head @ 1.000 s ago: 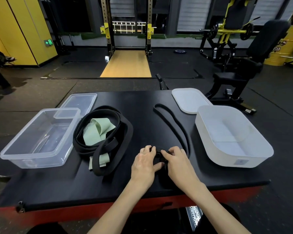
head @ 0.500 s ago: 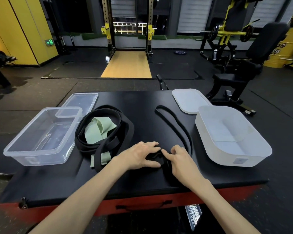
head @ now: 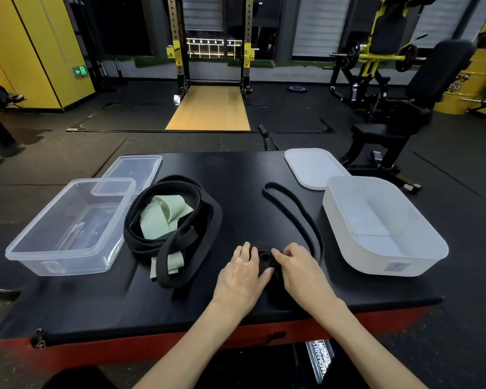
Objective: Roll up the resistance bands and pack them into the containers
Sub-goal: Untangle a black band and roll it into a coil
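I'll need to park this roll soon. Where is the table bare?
Bare: the middle strip between band pile and thin band; the near-left corner before the clear tub. Crowded: round the left hand and right hand, and between thin band and white tub.

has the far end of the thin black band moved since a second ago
Yes, slightly: the band's far loop has been drawn nearer the camera, closer to level with the near edge of the white lid.

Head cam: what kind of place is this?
Almost certainly a gym: a squat rack over a wooden lifting platform, a yellow plate-loaded machine at right, resistance bands on the black padded table.
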The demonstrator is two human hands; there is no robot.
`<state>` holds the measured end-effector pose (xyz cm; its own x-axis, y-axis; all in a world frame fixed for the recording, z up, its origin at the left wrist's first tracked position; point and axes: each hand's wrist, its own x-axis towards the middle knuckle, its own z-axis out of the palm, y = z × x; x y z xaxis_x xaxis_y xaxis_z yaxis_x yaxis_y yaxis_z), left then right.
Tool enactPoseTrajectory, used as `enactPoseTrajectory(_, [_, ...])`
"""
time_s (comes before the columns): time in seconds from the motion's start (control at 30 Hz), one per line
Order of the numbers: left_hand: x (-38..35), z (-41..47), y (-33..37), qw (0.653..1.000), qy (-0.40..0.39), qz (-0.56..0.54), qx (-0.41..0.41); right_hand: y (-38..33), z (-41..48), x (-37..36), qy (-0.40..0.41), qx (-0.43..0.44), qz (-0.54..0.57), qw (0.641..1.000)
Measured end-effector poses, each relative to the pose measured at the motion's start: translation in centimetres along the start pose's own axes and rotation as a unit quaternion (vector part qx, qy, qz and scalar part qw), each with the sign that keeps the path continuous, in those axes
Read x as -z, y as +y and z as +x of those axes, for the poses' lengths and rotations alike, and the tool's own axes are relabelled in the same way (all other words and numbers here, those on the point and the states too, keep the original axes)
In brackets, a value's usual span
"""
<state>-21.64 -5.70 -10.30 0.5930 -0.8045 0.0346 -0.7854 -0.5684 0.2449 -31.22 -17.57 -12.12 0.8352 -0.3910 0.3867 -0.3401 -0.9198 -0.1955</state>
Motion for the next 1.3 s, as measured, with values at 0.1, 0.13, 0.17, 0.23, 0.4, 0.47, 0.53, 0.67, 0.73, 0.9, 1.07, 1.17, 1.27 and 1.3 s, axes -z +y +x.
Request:
enactPoseTrajectory(0.1, [-0.1, -0.2, 0.9, 0.999, 0.0, -0.011, 0.04, 0.2, -0.1, -0.5, -0.009, 0.005, 0.033, 0.999])
enactPoseTrajectory(0.13, [0.0, -0.3, 1.1, 0.999, -0.003, -0.016, 0.042, 0.3, -0.2, -0.5, -0.011, 0.007, 0.037, 0.999])
enactPoseTrajectory(0.17, [0.1, -0.3, 1.2, 0.999, -0.004, -0.017, 0.037, 0.4, -0.4, -0.6, -0.012, 0.011, 0.039, 0.999])
enactPoseTrajectory(0.23, [0.7, 0.2, 0.6, 1.0, -0.006, 0.005, -0.001, 0.6, -0.4, -0.6, -0.016, 0.019, 0.044, 0.999])
enactPoseTrajectory(0.4, [4.1, 3.1, -2.7, 0.98, -0.118, -0.007, -0.162, 1.0, 0.1, -0.6, -0.025, 0.025, 0.04, 0.999])
enactPoseTrajectory(0.47, [4.5, 3.6, -3.4, 0.97, -0.154, -0.046, -0.184, 1.0, 0.0, -0.4, -0.018, 0.031, 0.047, 0.998])
enactPoseTrajectory(0.53, [4.1, 3.6, -3.6, 0.971, -0.152, -0.051, -0.177, 1.0, 0.0, 0.0, -0.018, 0.03, 0.054, 0.998])
enactPoseTrajectory(0.67, [2.6, 2.5, -3.5, 0.984, -0.097, -0.069, -0.136, 0.9, -0.5, 0.7, -0.003, 0.012, 0.05, 0.999])
enactPoseTrajectory(0.73, [1.7, 1.9, -2.9, 0.991, -0.064, -0.046, -0.106, 0.9, -0.9, 0.7, -0.001, -0.002, 0.051, 0.999])
enactPoseTrajectory(0.9, [0.6, 1.7, -0.7, 0.999, -0.044, -0.007, -0.007, 0.2, -0.5, 0.1, 0.004, -0.029, 0.072, 0.997])
enactPoseTrajectory(1.07, [0.1, 1.8, 0.8, 0.998, -0.026, 0.008, 0.058, -0.5, 0.2, -0.7, -0.002, -0.059, 0.083, 0.995])
enactPoseTrajectory(1.17, [0.9, 1.6, 0.0, 0.999, -0.039, 0.022, 0.009, -0.3, 0.3, -0.9, 0.008, -0.06, 0.082, 0.995])
enactPoseTrajectory(1.27, [2.7, 2.5, -2.5, 0.989, -0.077, 0.018, -0.122, 0.0, 0.4, -0.9, 0.011, -0.047, 0.071, 0.996])
enactPoseTrajectory(1.3, [3.2, 3.0, -3.4, 0.982, -0.096, 0.005, -0.16, 0.0, 0.4, -0.9, 0.014, -0.043, 0.068, 0.997])
